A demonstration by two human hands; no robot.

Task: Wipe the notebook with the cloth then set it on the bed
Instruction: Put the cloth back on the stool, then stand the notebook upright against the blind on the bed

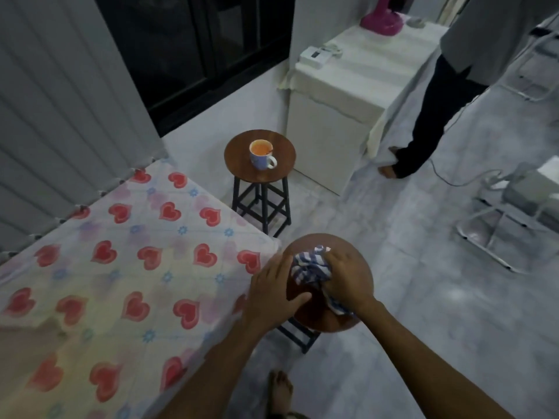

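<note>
A blue-and-white striped cloth [310, 267] is bunched under the right hand [344, 275], whose fingers [332, 261] are curled down over the soft, crumpled fabric and clamp it; a loose tail of it trails back under the wrist. Beneath the cloth, a dark reddish flat surface is seen, which may be the notebook [314, 308]; its edges cannot be told apart from the round wooden top of the near stool [361, 293] on which everything rests. The left hand [273, 293] is laid flat just left of the cloth, its fingers [298, 299] spread and pressed on that dark surface, gripping nothing. To the left of those fingers, the bed [121, 267] is covered by a smooth pale sheet printed with red hearts and small blue flowers. Beyond the fingertips, a second round wooden stool [260, 173] on black metal legs carries a glossy mug [261, 155] with an orange inside. Farther off, a cloth-draped white cabinet [348, 101] is seen, with another person's dark trouser leg [429, 122] beside it.
</note>
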